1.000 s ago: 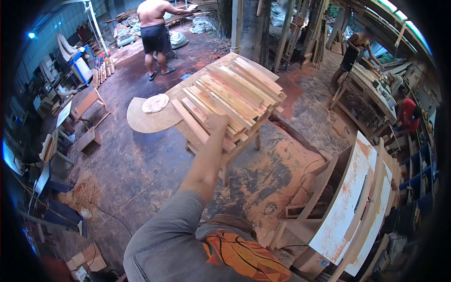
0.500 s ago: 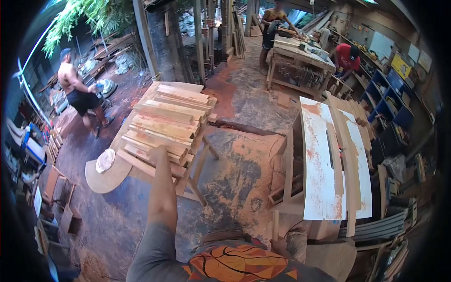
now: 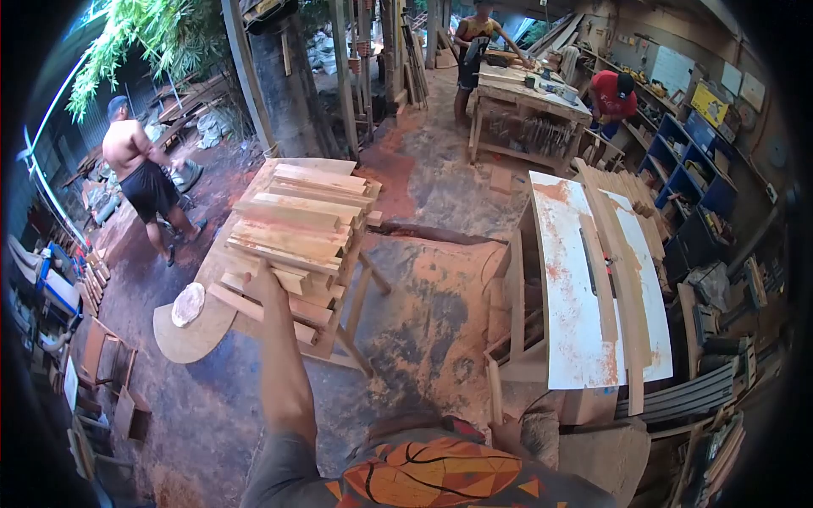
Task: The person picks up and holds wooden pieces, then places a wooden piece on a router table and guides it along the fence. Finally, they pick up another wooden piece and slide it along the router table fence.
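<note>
Straight out, the left hand touches the boards. The right hand hangs low. I can't tell how open either is, or its grip.

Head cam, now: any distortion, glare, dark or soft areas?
Head view: strong wide-angle bowing, corners black; leaves upper left daylight-washed; white board bright, surface marks readable; left hand at stacked planks fairly clear; right hand dimmer, detail hard to read.

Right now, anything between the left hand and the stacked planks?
Nothing visible. The left hand appears to touch the planks at the pile's near side, its forearm reaching in over open floor. The pale round piece lies off to the left, outside that line.
</note>
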`<action>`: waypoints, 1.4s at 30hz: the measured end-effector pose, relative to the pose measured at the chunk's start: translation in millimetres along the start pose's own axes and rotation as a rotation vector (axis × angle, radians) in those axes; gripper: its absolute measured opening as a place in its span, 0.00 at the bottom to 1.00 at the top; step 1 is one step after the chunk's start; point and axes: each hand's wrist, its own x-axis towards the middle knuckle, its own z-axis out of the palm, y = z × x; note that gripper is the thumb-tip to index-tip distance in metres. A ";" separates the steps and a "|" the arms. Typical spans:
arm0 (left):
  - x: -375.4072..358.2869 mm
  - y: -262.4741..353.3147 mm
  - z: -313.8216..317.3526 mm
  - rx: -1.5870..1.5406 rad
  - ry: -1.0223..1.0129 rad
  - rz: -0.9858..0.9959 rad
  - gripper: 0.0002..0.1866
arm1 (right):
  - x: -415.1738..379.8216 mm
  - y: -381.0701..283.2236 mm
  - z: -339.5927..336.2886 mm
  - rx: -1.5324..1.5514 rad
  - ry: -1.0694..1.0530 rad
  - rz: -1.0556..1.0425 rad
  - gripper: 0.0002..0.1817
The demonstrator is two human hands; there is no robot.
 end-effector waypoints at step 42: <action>-265.6 -23.0 91.5 0.284 -0.850 0.075 0.33 | -96.1 -365.3 -120.1 -0.166 -0.145 -0.518 0.31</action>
